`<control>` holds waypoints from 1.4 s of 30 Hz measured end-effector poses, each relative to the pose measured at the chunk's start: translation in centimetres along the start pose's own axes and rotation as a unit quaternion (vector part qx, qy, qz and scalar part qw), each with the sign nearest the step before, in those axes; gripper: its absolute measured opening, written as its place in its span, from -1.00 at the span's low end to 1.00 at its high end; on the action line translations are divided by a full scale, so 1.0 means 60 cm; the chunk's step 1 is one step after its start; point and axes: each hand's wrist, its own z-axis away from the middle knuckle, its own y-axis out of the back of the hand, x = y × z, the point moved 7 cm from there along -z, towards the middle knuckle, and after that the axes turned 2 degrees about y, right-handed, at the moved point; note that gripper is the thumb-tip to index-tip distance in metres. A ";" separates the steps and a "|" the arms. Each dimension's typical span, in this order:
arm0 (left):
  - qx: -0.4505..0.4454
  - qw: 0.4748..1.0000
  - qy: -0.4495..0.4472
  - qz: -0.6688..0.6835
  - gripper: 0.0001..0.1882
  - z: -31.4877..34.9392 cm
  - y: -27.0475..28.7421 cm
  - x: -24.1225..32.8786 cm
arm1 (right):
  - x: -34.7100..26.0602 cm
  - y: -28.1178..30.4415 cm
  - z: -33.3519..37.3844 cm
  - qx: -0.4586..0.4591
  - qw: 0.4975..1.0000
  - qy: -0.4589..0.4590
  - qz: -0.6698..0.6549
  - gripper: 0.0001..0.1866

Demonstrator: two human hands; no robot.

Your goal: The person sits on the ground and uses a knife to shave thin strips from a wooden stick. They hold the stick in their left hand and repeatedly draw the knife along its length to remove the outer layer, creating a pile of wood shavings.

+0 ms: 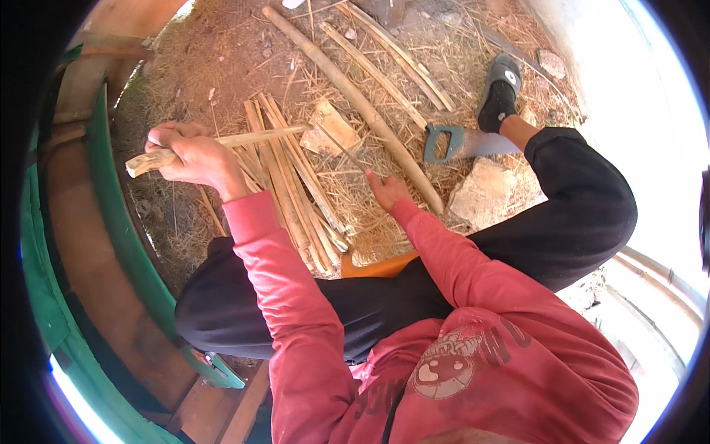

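Observation:
My left hand (194, 157) is closed round a pale wooden stick (259, 136), whose thick, rough end juts out to the left. The stick's thin end reaches the left side of a pale block (325, 135) on the ground. Lower and to the right, my right hand (388, 191) is closed on a thin dark tool (342, 148), perhaps a narrow blade seen edge-on. It slants up and left over the block, close to the stick's end; its handle is hidden in my hand. Beneath my arms lies a pile of split wooden sticks (285, 177).
A long round pole (355, 100) runs diagonally past the block. Right of it lie a teal-handled handsaw (441, 144) and a large stone (484, 194). More split sticks (403, 55) are farther off. An orange object (379, 267) shows by my legs; green-edged boards (118, 200) stand left.

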 end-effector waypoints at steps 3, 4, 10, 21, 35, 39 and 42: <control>-0.009 1.000 -0.003 0.021 -0.69 -0.013 0.009 -0.009 | -0.046 0.025 0.011 0.006 0.996 0.046 -0.077 -0.13; -0.004 1.000 0.004 0.025 -0.68 -0.016 0.019 -0.016 | -0.062 0.036 0.023 0.007 0.993 0.058 -0.106 -0.14; -0.017 0.998 0.016 0.051 -0.69 -0.030 0.042 -0.027 | -0.070 0.011 0.030 0.000 0.997 0.077 -0.015 -0.19; -0.007 0.990 0.048 0.129 -0.73 -0.037 0.081 -0.029 | -0.116 0.031 0.040 0.030 0.986 0.138 -0.086 -0.18; -0.007 0.994 0.038 0.105 -0.71 -0.030 0.074 -0.039 | -0.059 0.013 0.055 -0.023 0.998 0.034 -0.040 -0.11; -0.011 0.994 0.027 0.103 -0.75 -0.042 0.085 -0.040 | -0.002 -0.021 0.043 0.007 1.000 0.017 -0.008 -0.08; 0.020 0.990 0.069 0.124 -0.76 -0.064 0.127 -0.034 | -0.001 -0.016 0.025 0.011 1.000 -0.001 -0.017 -0.09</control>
